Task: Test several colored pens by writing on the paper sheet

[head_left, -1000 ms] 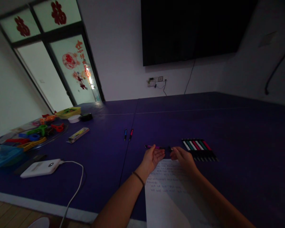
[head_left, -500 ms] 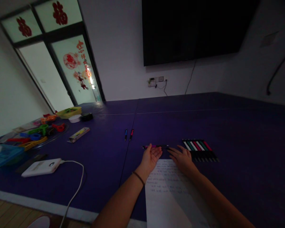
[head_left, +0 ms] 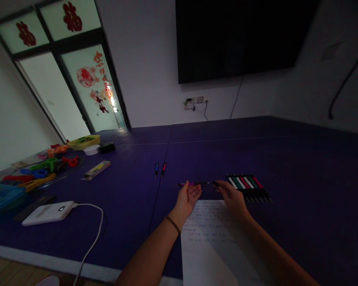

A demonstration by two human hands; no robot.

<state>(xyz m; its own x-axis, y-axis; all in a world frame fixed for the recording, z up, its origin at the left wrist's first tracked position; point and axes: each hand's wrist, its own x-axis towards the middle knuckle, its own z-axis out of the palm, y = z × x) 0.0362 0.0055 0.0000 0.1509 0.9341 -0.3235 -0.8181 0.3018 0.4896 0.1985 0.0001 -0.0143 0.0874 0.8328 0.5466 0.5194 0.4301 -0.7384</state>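
A purple pen with a dark front part lies level across the top of my left hand, its tip pointing right. The thumb of that hand presses against the barrel while the other fingers extend loosely. Just right of the tip, my right hand pinches a small dark piece, perhaps a pen cap; its fingers partly hide it. Beneath both wrists is a sheet of handwritten paper. To the right, several pens with white, green and pink barrels lie in a neat row.
A blue pen and a pink pen lie further back on the purple table. At left are a white power bank with a cable, a small box, a blue basket and colourful scissor-like tools.
My right hand's fingers have closed around the small dark piece near the pen tip. The left hand keeps its hold on the pen. The view has shifted slightly.
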